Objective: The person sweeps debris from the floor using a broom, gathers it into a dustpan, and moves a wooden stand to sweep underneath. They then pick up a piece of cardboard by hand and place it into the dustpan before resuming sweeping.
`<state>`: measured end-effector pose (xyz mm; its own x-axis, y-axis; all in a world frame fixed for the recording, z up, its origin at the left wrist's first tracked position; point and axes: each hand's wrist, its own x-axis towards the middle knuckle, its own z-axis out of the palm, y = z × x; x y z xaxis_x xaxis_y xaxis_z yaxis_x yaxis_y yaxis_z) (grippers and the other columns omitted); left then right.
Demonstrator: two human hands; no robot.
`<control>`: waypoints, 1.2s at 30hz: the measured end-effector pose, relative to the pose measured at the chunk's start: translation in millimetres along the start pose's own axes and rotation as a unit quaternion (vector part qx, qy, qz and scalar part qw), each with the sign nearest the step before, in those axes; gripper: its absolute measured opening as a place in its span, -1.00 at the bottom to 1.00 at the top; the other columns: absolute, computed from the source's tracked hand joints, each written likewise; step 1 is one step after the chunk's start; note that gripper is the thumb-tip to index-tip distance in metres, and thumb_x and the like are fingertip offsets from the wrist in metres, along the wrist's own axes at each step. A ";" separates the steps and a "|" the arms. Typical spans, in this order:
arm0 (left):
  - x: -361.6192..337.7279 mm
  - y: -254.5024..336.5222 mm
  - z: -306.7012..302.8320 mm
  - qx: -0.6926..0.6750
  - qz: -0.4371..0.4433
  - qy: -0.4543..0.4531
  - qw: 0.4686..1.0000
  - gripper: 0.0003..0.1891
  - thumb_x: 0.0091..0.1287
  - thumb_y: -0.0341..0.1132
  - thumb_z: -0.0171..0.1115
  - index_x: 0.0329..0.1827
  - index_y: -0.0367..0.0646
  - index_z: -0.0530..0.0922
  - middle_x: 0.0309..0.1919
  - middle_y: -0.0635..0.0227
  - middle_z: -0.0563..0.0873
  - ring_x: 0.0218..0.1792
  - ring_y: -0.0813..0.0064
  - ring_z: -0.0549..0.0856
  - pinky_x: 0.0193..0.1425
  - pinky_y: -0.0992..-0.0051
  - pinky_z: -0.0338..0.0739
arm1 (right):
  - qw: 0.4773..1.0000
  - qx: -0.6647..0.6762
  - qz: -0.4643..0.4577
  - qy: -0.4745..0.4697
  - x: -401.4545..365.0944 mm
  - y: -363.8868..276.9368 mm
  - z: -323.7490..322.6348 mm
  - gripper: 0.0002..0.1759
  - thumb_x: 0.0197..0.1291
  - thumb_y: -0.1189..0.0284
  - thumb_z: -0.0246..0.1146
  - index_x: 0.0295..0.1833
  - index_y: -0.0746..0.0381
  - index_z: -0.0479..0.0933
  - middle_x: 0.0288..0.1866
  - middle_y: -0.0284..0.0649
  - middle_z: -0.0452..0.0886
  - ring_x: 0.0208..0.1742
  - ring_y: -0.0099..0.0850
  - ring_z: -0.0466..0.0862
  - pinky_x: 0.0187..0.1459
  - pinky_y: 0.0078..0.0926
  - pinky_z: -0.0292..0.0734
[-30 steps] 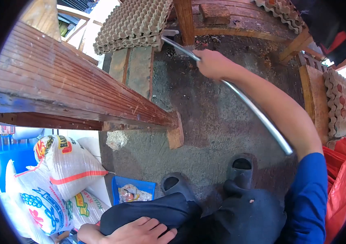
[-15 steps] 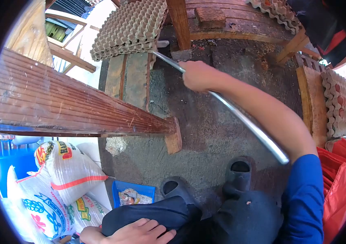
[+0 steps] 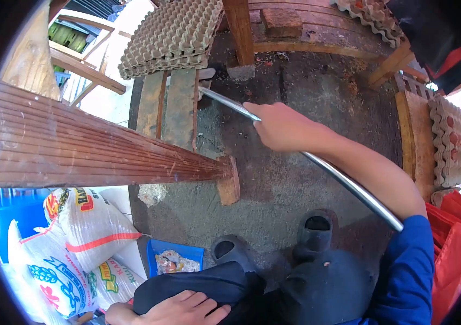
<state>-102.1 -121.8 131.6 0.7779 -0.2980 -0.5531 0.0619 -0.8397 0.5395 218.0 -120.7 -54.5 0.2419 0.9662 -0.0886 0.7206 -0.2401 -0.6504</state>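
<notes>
My right hand [image 3: 282, 127] is wrapped around a long silver metal pole [image 3: 349, 187], which slants across the view from the upper left down to my right forearm. The pole's far end reaches the edge of a low wooden slat platform [image 3: 180, 108], and whatever is attached there is hidden. My left hand [image 3: 190, 310] lies on my left thigh with its fingers stretched out, holding nothing. Near that knee, a blue dustpan [image 3: 200, 260] on the floor contains pale debris and some brownish bits that look like shell.
Stacked egg trays [image 3: 171, 38] rest on the slat platform. A thick wooden beam [image 3: 106, 146] crosses the left side, ending in a post foot. White printed sacks [image 3: 98, 222] stand lower left. Red plastic [image 3: 460, 233] and trays with eggs [image 3: 451, 138] are at right.
My right hand has moved down and slightly right with the pole, drawing its far end back toward me along the platform's edge. My left hand stays on my thigh.
</notes>
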 end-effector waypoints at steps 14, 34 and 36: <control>7.8 -7.4 -4.7 -0.050 -0.014 -0.024 0.998 -0.61 0.26 -0.16 0.15 0.06 -0.20 0.52 -0.26 0.24 0.55 -0.17 0.30 0.52 -0.04 0.39 0.39 | 0.997 0.006 0.060 -0.054 -16.8 -6.5 -14.2 -0.42 0.13 0.55 0.01 0.34 0.32 0.24 -0.30 0.18 0.60 -0.23 0.06 0.64 -0.17 -0.07 0.54; 40.7 -18.4 -19.5 -0.117 -0.088 -0.086 0.986 -0.61 0.22 -0.21 0.19 0.03 -0.28 0.51 -0.25 0.13 0.56 -0.16 0.17 0.55 -0.03 0.32 0.41 | 0.989 0.143 0.028 0.012 -34.8 9.7 9.0 -0.35 0.07 0.59 0.08 0.36 0.42 0.21 -0.47 0.09 0.57 -0.42 -0.07 0.66 -0.34 -0.15 0.55; 45.0 -18.4 -21.2 -0.122 -0.104 -0.093 0.983 -0.61 0.23 -0.21 0.20 0.03 -0.28 0.51 -0.24 0.11 0.57 -0.14 0.15 0.55 -0.02 0.31 0.41 | 0.990 0.129 0.023 0.056 17.5 19.2 17.7 -0.40 0.11 0.57 0.08 0.33 0.45 0.24 -0.43 0.09 0.60 -0.38 -0.07 0.67 -0.30 -0.15 0.56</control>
<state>-54.9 -110.2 110.2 0.6065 -0.2278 -0.7618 0.3732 -0.7644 0.5257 224.6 -106.8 -81.8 0.3518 0.9349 -0.0473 0.5215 -0.2377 -0.8194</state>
